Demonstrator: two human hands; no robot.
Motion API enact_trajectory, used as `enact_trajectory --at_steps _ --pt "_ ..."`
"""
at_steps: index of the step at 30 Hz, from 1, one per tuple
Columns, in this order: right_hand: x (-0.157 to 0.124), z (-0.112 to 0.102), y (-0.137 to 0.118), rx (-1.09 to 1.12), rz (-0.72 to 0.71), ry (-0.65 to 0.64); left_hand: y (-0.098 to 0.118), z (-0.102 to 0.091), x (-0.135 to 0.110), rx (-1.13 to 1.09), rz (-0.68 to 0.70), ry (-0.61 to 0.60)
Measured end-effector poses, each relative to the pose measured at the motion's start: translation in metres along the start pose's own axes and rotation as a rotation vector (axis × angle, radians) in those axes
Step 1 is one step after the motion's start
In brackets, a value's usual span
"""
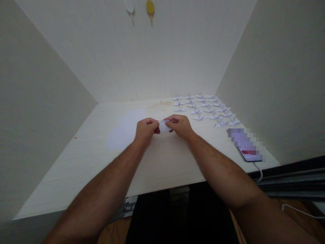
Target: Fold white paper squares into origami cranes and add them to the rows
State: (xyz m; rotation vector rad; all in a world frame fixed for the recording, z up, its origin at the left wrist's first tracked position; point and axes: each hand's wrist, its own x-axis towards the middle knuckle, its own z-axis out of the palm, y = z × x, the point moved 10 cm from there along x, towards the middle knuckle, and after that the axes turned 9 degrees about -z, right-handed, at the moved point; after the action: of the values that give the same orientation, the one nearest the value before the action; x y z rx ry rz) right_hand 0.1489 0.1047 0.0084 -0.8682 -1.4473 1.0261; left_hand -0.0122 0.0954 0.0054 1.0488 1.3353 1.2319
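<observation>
Left hand [147, 128] and right hand [179, 125] each pinch one end of a small white paper [163, 126], likely to keep it steady and level. Paper sits between the two hands, over the table [167, 162]; too blurred to tell its folds. Paper cranes [199, 118] stand in rows at the back right, presumably parked there to leave room up front.

One left hand [146, 129] and one right hand [180, 126] are holding one piece of white paper [163, 127]. Roughly twenty paper cranes [198, 118], too crowded for an exact count, are sitting far right; one phone [250, 157] is lying nearer; two hooks [150, 7] are hanging far up.
</observation>
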Motion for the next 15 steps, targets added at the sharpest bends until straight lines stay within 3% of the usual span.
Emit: enact_trajectory --at_steps 15 --pt "-0.0021 0.0087 -0.0100 0.012 -0.074 -0.045 -0.0011 -0.0026 -0.0015 -0.109 -0.057 0.008"
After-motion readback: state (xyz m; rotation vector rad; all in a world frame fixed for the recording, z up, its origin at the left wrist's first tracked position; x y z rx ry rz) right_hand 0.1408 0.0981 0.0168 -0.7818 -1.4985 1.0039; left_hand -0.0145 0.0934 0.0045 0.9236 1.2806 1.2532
